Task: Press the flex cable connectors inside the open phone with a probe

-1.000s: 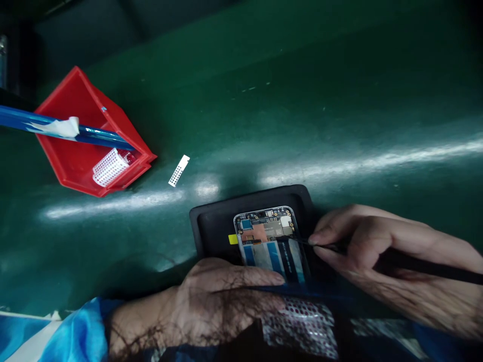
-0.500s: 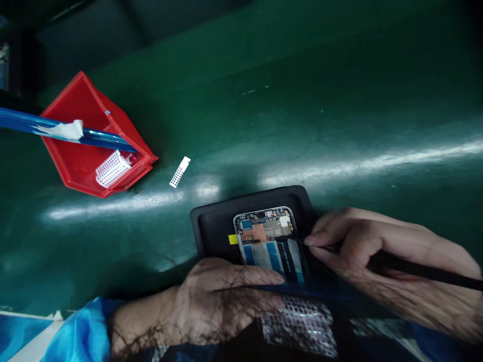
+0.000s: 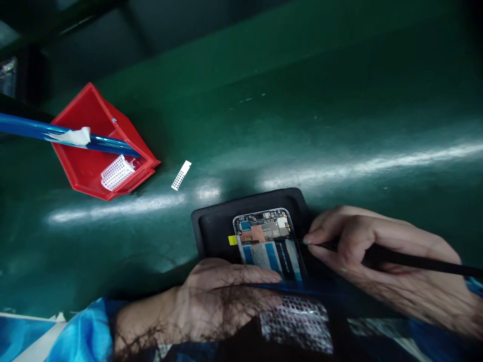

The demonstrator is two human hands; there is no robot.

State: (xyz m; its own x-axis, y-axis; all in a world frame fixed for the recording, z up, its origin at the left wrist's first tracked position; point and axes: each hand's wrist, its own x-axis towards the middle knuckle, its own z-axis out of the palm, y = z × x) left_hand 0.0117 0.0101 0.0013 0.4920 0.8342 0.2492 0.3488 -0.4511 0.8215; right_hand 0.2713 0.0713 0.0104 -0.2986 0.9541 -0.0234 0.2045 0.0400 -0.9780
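Note:
An opened smartphone (image 3: 271, 235) shows its circuit board and battery, lying in a black tray (image 3: 217, 229). My right hand (image 3: 362, 246) is closed around black tweezers (image 3: 418, 261), whose tips reach the phone's right side near the lower edge of the board. My left hand (image 3: 234, 294) lies over the phone's lower left, its fingers stretched towards the right. A shiny dotted sheet (image 3: 298, 324) extends from these fingers, seemingly pinched by them; dark hair strands partly hide the grip. The phone's bottom end is hidden.
A red bin (image 3: 85, 173) at the left holds a rolled white dotted sheet (image 3: 117, 173). Across it runs a blue film-wrapped bar (image 3: 33, 125) with torn white tape. A small white perforated strip (image 3: 181, 175) lies on the green table (image 3: 234, 136).
The view has shifted slightly, so the bin sits a little lower and further right. The tweezer tips have moved slightly at the phone's right edge. My left hand stays about where it was.

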